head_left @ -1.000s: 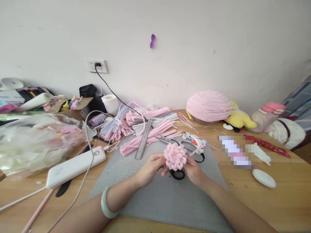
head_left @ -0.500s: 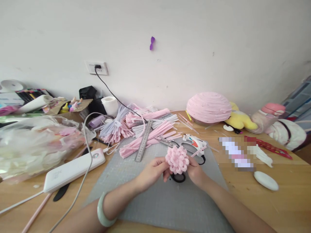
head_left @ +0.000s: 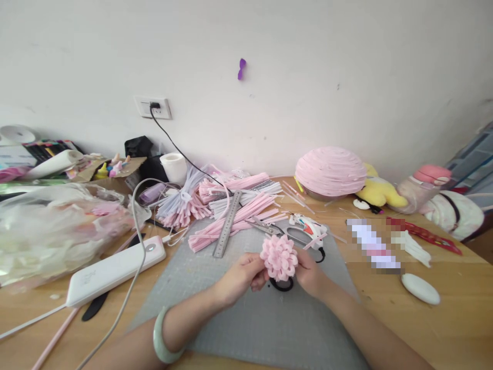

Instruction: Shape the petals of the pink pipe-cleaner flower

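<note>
A fluffy pink flower (head_left: 279, 258) of looped petals is held up between my two hands over the grey cutting mat (head_left: 246, 318). My left hand (head_left: 246, 275) grips its left edge, fingers curled. On the other edge, my right hand (head_left: 308, 270) has its fingers closed on the petals, partly hidden behind them. Scissors with black handles (head_left: 283, 284) lie behind and beneath the flower. A glue gun (head_left: 310, 228) rests just beyond my right hand. Bundles of pink pipe cleaners (head_left: 239, 218) and a metal ruler (head_left: 227, 225) lie at the mat's back edge.
A white power bank (head_left: 115, 272) with cables and a plastic bag (head_left: 57, 231) occupy the left. At the back right are a pink domed object (head_left: 331, 172) and a yellow plush toy (head_left: 381, 192). A white oval object (head_left: 420, 289) lies at right.
The flower has shifted slightly left and down, with both hands still on it. My left fingers have curled in closer beneath it.
</note>
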`<state>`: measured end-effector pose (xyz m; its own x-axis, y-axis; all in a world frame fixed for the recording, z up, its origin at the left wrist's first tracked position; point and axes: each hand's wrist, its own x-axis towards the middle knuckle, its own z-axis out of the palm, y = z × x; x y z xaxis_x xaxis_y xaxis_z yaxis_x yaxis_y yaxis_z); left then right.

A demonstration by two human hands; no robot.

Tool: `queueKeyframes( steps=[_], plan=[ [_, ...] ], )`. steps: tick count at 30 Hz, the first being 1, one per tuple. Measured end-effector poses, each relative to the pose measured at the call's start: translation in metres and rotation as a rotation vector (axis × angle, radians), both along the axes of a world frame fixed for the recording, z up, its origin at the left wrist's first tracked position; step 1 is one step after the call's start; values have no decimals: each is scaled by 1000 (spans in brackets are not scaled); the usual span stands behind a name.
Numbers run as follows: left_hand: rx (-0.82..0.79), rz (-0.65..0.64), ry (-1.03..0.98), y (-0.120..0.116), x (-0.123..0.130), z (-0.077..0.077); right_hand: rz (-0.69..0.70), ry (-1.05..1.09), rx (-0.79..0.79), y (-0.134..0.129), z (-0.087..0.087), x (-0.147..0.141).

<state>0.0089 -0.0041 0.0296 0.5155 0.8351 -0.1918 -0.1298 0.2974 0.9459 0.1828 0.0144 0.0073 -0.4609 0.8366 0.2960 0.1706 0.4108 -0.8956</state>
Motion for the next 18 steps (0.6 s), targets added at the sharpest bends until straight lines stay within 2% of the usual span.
queueKeyframes(
  steps=[3, 6, 9, 14, 18],
  plan=[
    [50, -26, 31, 2, -1, 1, -19, -6, -18, 1, 1, 0],
    [185, -67, 86, 6, -4, 1, -26, 44, -66, 1, 0, 0],
    [281, -42, 87, 9, -6, 0, -31, 88, -103, 1, 0, 0],
    [293, 73, 104, 12, -8, -4, -46, 54, -121, -1, 0, 1],
    [255, 54, 37, 12, -8, -6, -42, 53, -109, -2, 2, 2]
  ],
)
